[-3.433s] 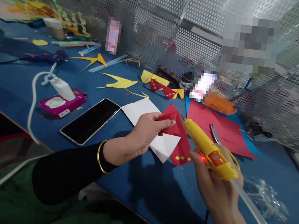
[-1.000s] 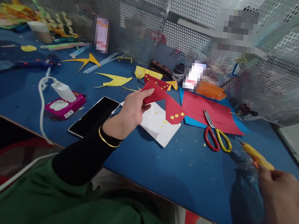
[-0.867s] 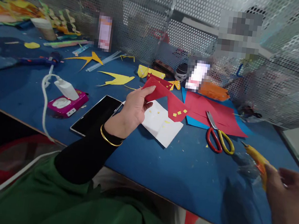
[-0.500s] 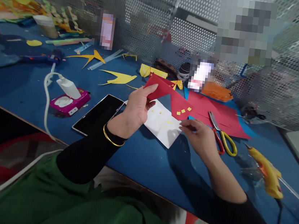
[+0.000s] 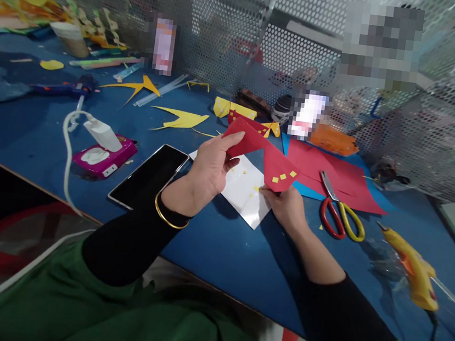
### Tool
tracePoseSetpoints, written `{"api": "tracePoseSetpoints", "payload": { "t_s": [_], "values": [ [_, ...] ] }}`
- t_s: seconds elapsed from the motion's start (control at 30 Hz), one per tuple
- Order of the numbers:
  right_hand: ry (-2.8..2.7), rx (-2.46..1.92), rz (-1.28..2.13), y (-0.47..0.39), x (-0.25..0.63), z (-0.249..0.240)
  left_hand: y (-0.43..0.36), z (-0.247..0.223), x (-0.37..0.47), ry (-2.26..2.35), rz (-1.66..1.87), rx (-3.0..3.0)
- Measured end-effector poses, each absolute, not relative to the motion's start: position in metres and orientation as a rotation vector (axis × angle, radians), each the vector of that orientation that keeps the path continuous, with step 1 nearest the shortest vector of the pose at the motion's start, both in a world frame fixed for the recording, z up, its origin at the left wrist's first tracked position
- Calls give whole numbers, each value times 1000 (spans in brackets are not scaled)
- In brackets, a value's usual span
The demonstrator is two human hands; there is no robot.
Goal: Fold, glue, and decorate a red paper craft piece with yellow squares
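My left hand [image 5: 211, 171] is closed on a red paper cutout [image 5: 280, 166], thumb on top, holding it up above a white sheet of paper [image 5: 245, 195]. Three small yellow squares [image 5: 282, 176] sit in a row near the cutout's lower right edge. Under that edge, my right hand [image 5: 287, 205] has its fingertips pinched together over the white sheet, beside small yellow paper bits [image 5: 255, 188]. Whether a bit is between those fingertips is too small to tell. Scissors [image 5: 337, 206] with one red and one yellow handle lie to the right.
A yellow glue gun [image 5: 410, 267] lies at right. Red paper sheets [image 5: 342, 179] lie behind the scissors. Left of my hands are a dark-screened tablet [image 5: 150, 176] and a magenta power socket [image 5: 105, 155] with a white cord. A perforated metal screen [image 5: 212, 25] closes the back.
My right hand has moved left from the white sheet's right edge to the yellow bits on it. The red cutout has shifted slightly right and down in view, still in my left hand.
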State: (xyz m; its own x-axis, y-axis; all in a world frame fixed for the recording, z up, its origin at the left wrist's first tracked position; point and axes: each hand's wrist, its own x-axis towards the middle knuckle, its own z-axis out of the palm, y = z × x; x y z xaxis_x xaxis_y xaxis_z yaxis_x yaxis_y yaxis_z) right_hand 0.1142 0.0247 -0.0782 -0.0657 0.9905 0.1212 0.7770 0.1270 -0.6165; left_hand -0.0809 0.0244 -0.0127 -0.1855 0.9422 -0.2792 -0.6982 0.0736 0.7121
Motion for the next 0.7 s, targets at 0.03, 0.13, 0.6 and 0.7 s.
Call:
{"api": "tracePoseSetpoints", "payload": {
  "t_s": [0.03, 0.13, 0.6, 0.7],
  "values": [
    [-1901, -1700, 538, 25, 115, -79, 25, -13, -81, 897, 1527, 354],
    [-1911, -1705, 526, 27, 115, -81, 26, -14, -81, 894, 1533, 339],
    [-1883, -1635, 478, 26, 113, -86, 28, -16, -80, 897, 1564, 331],
    [-1896, -1609, 490, 28, 110, -87, 27, -15, -81, 903, 1555, 336]
  ]
}}
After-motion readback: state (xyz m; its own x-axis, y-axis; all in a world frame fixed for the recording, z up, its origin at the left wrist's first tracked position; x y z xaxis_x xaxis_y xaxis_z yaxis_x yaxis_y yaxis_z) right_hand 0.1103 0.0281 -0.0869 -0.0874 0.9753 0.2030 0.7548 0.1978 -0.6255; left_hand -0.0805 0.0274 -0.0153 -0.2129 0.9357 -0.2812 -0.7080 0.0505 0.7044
